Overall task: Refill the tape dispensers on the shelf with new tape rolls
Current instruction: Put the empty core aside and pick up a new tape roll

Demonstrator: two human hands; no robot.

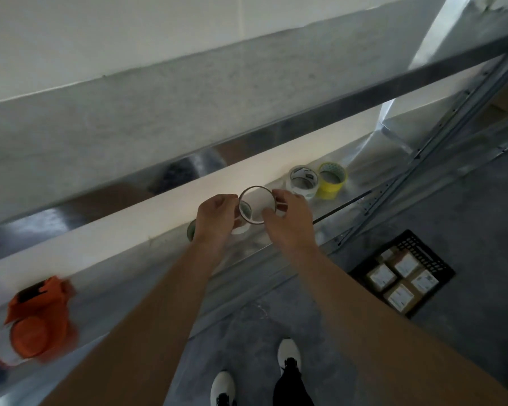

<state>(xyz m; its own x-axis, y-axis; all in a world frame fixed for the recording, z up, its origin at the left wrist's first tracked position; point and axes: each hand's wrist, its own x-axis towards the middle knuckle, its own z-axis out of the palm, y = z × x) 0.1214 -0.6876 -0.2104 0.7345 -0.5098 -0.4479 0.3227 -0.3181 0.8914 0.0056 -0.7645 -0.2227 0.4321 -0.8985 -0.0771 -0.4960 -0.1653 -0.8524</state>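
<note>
You face a white wall point(100, 33) behind galvanised metal shelving point(188, 106); grey concrete floor point(467, 230) lies near, a black crate point(423, 243) at right.

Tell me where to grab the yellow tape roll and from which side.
Pinch the yellow tape roll by its wall on the side away from the white roll, thumb inside the open core, coming from above and the front. Its core faces up, and the white roll crowds its other side. The left hand and right hand hold the thin ring.

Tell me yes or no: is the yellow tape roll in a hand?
No, the yellow tape roll stands on the shelf; left hand and right hand hold a thin ring.
</note>
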